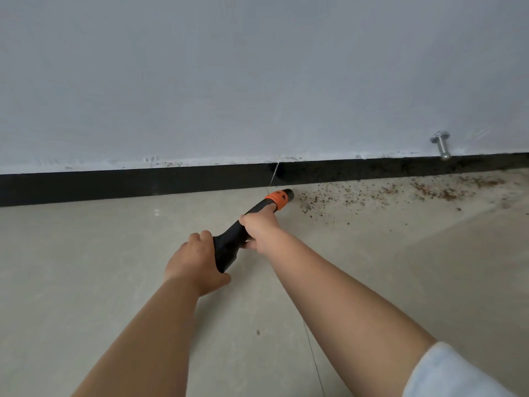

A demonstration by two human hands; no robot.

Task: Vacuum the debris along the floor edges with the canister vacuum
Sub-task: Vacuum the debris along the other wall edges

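Debris [380, 193]: brown granules strewn on the floor [114, 267] against the black skirting [114, 184], running from just right of the nozzle [279, 199] toward the right edge of view, densest near the skirting, with stray specks further out; one dark speck [258, 332] lies apart, nearer the person.

Nozzle: black tube with an orange collar, tip low at the floor edge, close to the skirting and just short of the nearest granules; whether the tip touches the tile cannot be told.

Hands: right hand [262, 232] wrapped round the tube behind the collar; left hand [194, 260] clasping the wider rear end of the tube; both clamped on the same piece, one behind the other, close but not touching.

Progress, as a judgement: the strip of floor left of the nozzle shows no granules, so that stretch appears finished; the whole scatter to the right is not yet taken up; the job looks roughly midway along this wall.

Containers: none visible; the canister and hose lie outside the view, so contents cannot be reported.

Surroundings: pale wall [257, 81] above the skirting, with rough paint along the join; a metal door stop [442, 147] projects low at the right, above the dirty stretch; a white sleeve [446, 373] at lower right.
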